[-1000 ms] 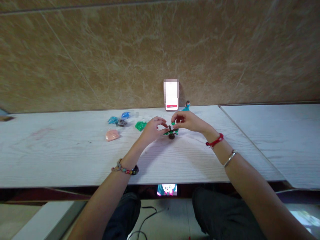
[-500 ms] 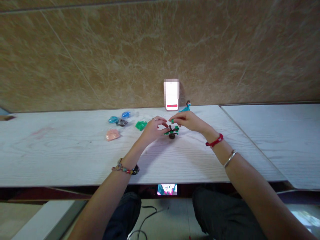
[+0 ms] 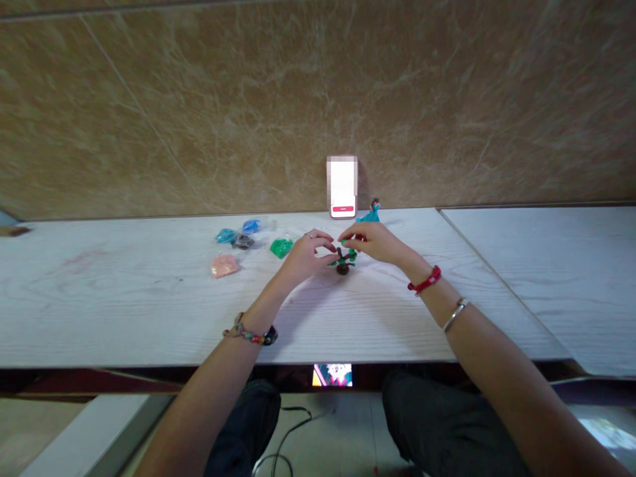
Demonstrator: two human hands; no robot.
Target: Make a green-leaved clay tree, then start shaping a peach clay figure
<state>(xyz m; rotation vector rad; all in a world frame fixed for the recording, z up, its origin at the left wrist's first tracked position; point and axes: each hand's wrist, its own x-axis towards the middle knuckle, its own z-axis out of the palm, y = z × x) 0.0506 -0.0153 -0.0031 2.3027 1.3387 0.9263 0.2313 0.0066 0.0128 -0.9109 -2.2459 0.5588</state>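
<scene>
A small model tree (image 3: 342,269) with a dark brown trunk and base and green clumps on its branches stands upright on the white table. My left hand (image 3: 308,258) is at its left side, thumb and fingertips closed around a left branch, which they partly hide. Above the tree's top, my right hand (image 3: 375,242) pinches a small green piece (image 3: 344,243) between thumb and fingers. Part of that piece is covered by the fingertips. A bag of green material (image 3: 281,248) lies just left of my left hand.
Bags in teal (image 3: 226,236), blue (image 3: 251,226), dark grey (image 3: 243,241) and pink (image 3: 225,265) lie to the left. A phone (image 3: 342,187) leans against the marbled wall, beside a blue-dressed figurine (image 3: 370,212). Another lit screen (image 3: 332,375) sits below the table's front edge.
My right hand has shifted very slightly, its green piece still above the tree. My left hand stays at the left branch. The picture on the lower screen differs.
</scene>
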